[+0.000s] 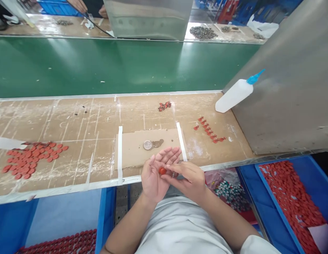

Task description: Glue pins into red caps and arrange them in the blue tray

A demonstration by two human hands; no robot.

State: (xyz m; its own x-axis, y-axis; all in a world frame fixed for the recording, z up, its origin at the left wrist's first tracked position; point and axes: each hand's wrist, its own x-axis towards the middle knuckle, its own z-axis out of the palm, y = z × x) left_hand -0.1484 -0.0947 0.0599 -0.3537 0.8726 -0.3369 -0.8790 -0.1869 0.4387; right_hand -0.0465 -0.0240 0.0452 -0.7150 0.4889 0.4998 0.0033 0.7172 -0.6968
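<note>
Centrally, left hand (154,180) palm-up, loosely open, right hand (192,179) pinching a red disc (162,170)

The person's left hand (155,181) lies palm up, lightly cupped, its fingers (172,154) slanting forward. Over it bends the right hand (192,179), back upward, thumb (172,180) and forefinger (178,168) pinched together. The left forearm (131,222) and right forearm (224,215), both bare, angle inward.
</note>
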